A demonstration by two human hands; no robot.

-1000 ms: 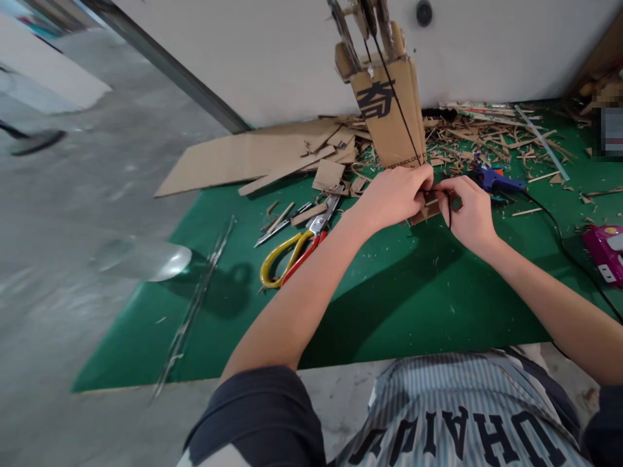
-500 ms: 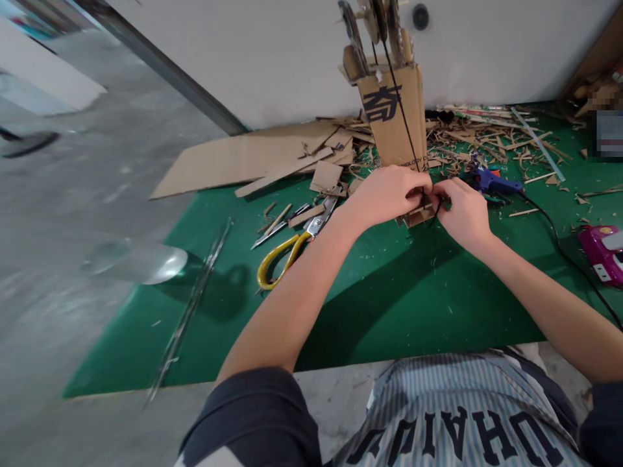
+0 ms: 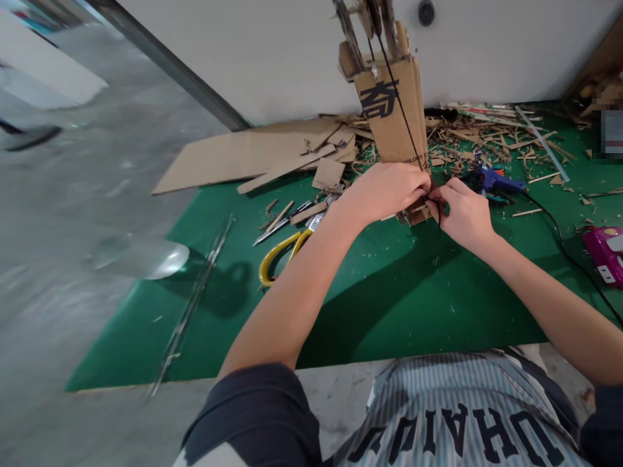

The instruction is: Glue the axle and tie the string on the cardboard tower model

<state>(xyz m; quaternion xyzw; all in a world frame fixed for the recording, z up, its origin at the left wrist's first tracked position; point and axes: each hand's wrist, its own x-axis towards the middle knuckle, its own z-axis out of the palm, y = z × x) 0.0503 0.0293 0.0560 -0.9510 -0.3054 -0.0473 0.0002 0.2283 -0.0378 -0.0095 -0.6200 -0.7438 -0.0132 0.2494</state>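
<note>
Your left hand (image 3: 387, 189) and right hand (image 3: 463, 209): fingers pinched closed on cord (image 3: 400, 104); glue gun (image 3: 501, 181) at their three o'clock.

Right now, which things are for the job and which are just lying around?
Seemingly for the job:
- cord, in the right hand
- cardboard tower, by the left hand

Seemingly just lying around:
- scissors
- glue gun
- scraps
- cardboard sheet

The tall brown cardboard tower (image 3: 389, 137) before me leans slightly left; the thin black cord (image 3: 404, 120) slants down its printed front towards me.
</note>
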